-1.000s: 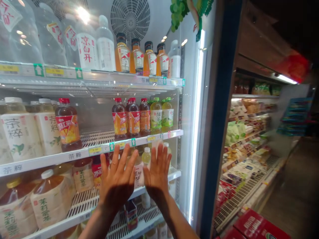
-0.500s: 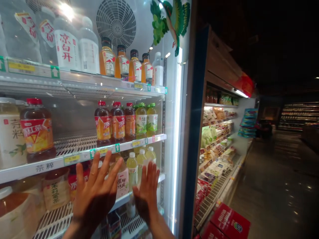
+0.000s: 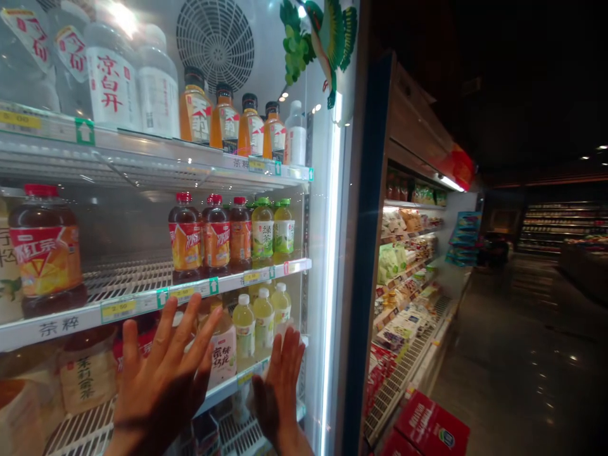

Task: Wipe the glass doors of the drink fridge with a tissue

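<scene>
My left hand point(image 3: 159, 380) lies flat with fingers spread on the glass door point(image 3: 142, 209) of a drinks fridge, low in the picture. My right hand point(image 3: 278, 389) is flat on the same glass just to its right, fingers together and pointing up, close to the door's lit right edge point(image 3: 330, 272). Neither hand holds anything. Behind the glass, between the hands, stand pale yellow bottles with white caps point(image 3: 254, 323). On the shelf above are red-capped tea bottles point(image 3: 204, 234) and green-capped bottles point(image 3: 270, 228).
The fridge's top shelf carries orange juice bottles point(image 3: 228, 120) and large water bottles point(image 3: 114, 82). A blue frame post point(image 3: 363, 253) stands right of the door. Beyond it is an open chilled display point(image 3: 413, 272), red cartons point(image 3: 430, 427) on the floor, and a dark aisle point(image 3: 522, 354).
Both hands have slid left and down across the glass while staying flat. The view has turned right, so more of the dark aisle shows.
</scene>
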{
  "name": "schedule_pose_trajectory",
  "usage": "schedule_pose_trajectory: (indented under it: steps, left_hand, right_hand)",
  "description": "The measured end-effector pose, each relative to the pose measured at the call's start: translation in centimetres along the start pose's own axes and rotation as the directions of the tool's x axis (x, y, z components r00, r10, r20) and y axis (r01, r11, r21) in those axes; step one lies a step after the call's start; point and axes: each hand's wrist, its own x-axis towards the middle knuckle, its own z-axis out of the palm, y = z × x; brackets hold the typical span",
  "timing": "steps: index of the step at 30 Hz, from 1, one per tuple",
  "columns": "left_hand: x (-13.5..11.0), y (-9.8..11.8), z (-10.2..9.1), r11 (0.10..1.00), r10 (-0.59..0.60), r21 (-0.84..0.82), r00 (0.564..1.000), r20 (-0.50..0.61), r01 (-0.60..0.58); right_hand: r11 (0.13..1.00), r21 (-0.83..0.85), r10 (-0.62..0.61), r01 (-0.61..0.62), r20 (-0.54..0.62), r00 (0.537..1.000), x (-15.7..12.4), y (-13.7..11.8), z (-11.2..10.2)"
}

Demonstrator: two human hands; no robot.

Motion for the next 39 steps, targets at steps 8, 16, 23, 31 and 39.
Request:
schedule_pose_trajectory:
  steps: [8, 16, 23, 31, 39]
  left_hand:
    - [-0.2, -0.1, 0.2, 1.0, 0.001, -0.006, 1.0, 0.006, -0.001]
    - [-0.1, -0.1, 0.0, 1.0, 0.014, 0.024, 1.0, -0.013, -0.014]
    - [-0.1, 0.1, -0.2, 0.999, 0.02, -0.029, 0.999, -0.045, -0.021]
    - [-0.8, -0.3, -0.7, 0.993, 0.041, -0.107, 0.998, -0.042, -0.046]
    - [-0.8, -6.7, -6.9, 0.998, 0.06, 0.028, 0.994, -0.095, -0.058]
  right_hand:
    - [0.99, 0.086, 0.116, -0.108, -0.091, 0.989, 10.9, 2.9, -2.8]
    - [0.997, 0.013, 0.079, -0.079, 0.019, 0.997, 0.1, -0.4, -0.1]
    - [0.971, 0.097, 0.228, -0.217, -0.118, 0.966, 8.7, 3.1, -1.4]
    - [1.0, 0.01, -0.027, 0.027, -0.004, 1.0, 2.5, -4.7, -0.4]
    - [0.97, 0.084, -0.219, 0.228, -0.11, 0.97, 19.2, -10.7, -3.9]
